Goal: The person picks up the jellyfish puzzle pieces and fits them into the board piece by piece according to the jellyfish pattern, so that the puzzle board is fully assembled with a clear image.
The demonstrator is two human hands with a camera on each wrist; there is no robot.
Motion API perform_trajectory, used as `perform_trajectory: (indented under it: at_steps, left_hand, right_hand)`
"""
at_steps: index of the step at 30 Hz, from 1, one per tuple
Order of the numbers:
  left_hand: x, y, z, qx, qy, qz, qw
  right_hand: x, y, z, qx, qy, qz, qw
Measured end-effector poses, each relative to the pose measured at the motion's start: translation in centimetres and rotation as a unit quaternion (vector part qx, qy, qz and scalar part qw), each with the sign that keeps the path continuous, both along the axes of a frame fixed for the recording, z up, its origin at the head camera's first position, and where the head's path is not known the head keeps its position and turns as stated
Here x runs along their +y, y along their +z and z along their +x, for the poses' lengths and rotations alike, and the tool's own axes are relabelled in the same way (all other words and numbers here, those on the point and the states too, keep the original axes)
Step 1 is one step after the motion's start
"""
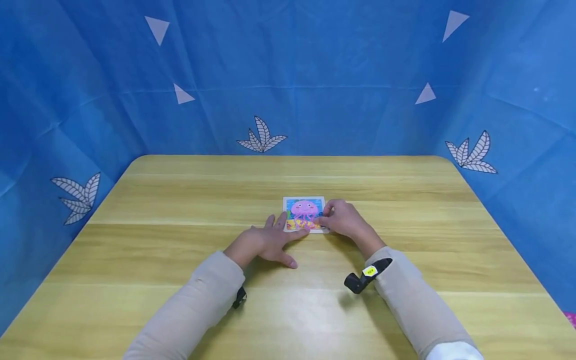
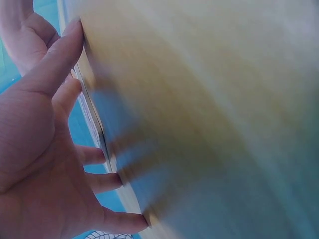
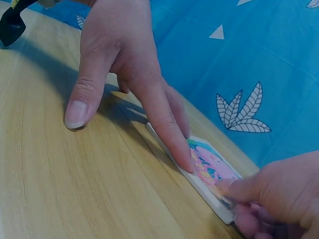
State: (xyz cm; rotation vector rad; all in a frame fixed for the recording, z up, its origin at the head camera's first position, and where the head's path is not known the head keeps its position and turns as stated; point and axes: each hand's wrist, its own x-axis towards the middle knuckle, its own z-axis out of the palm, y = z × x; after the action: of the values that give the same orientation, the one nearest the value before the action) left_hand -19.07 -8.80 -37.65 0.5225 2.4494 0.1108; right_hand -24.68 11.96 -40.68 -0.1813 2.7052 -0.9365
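Note:
On the table lies a small square picture board (image 1: 304,206) with a white border and a pink jellyfish on a blue and yellow ground. My left hand (image 1: 266,243) is spread at its lower left, thumb held out to the side. The left index fingertip rests on the near border, as the right wrist view shows. At the right edge, my right hand (image 1: 344,219) grips the board (image 3: 203,191), thumb on the picture and curled fingers beside the edge. The undersides of those fingers are partly hidden.
The wood-grain table (image 1: 180,200) has rounded far corners. A blue curtain (image 1: 342,120) with white triangles and leaf prints surrounds its back and sides. A black wrist camera (image 1: 355,283) sits at the right cuff, low over the table.

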Motion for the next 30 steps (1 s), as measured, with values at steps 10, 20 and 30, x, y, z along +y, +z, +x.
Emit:
perform_trajectory:
  at_steps: [10, 20, 30]
  left_hand:
    - [-0.15, -0.07, -0.26, 0.004, 0.007, -0.006, 1.0000]
    - [0.16, -0.35, -0.27, 0.002, 0.002, 0.003, 1.0000]
    - [0.05, -0.20, -0.41, 0.006, 0.004, 0.006, 1.0000]
  right_hand:
    - [-0.05, -0.29, -0.50, -0.009, -0.011, -0.002, 0.9999]
    - [0.69, -0.73, -0.34, 0.022, 0.007, 0.020, 0.9995]
    - [0.77, -0.52, -0.11, 0.056, 0.011, 0.020, 0.9981]
